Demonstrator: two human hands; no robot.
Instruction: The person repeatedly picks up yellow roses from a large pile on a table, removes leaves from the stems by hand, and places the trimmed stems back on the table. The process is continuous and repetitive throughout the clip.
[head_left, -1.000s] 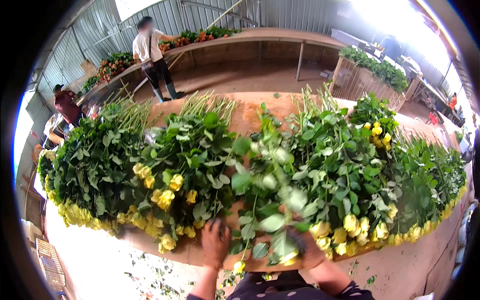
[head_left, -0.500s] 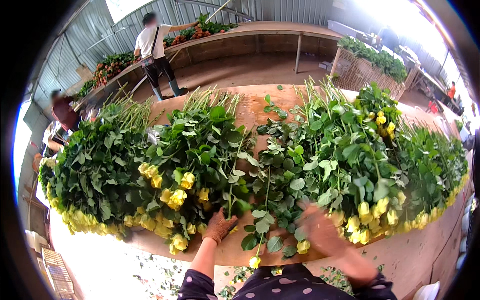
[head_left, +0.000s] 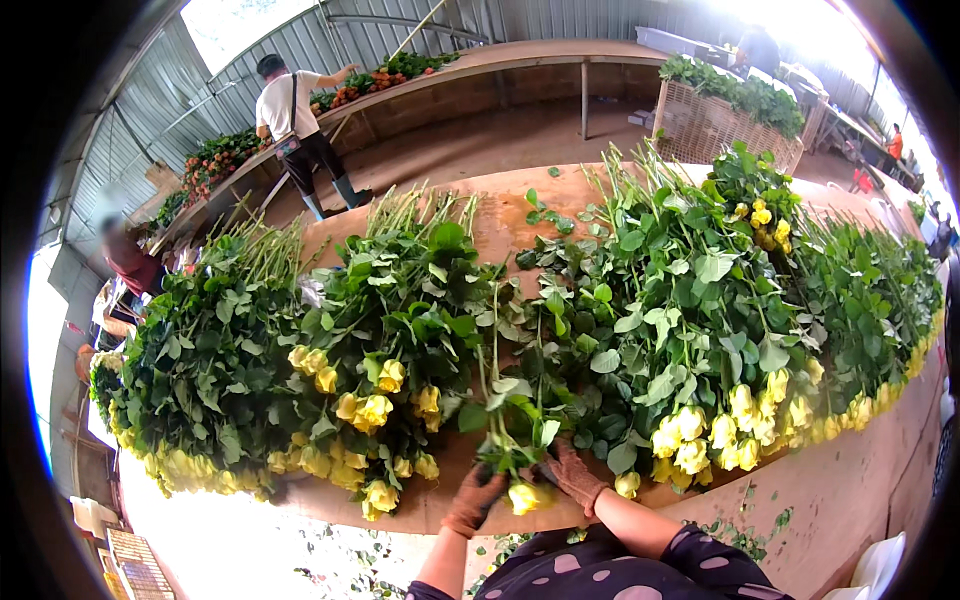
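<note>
A yellow rose (head_left: 525, 497) lies between my hands, bloom toward me, its leafy stem running away up the table. My left hand (head_left: 475, 500), in a brown glove, is closed on it beside the bloom. From the right, my gloved right hand (head_left: 577, 480) reaches to the leaves just behind the bloom; its fingertips are partly hidden there. Left of my hands lies a pile of yellow roses (head_left: 370, 410), and to the right a larger bunch (head_left: 690, 440), stems pointing away from me.
The wooden table (head_left: 505, 205) carries further rose piles at both ends. Fallen leaves (head_left: 745, 535) litter the floor by the near edge. Across the aisle, a person in a white shirt (head_left: 288, 105) stands at a long bench (head_left: 540, 55) with orange flowers. A crate (head_left: 690, 125) of greenery stands far right.
My left hand has moved right and toward me, to the rose's bloom end. The right hand has come in from the right to the same rose. The view has shifted slightly.
</note>
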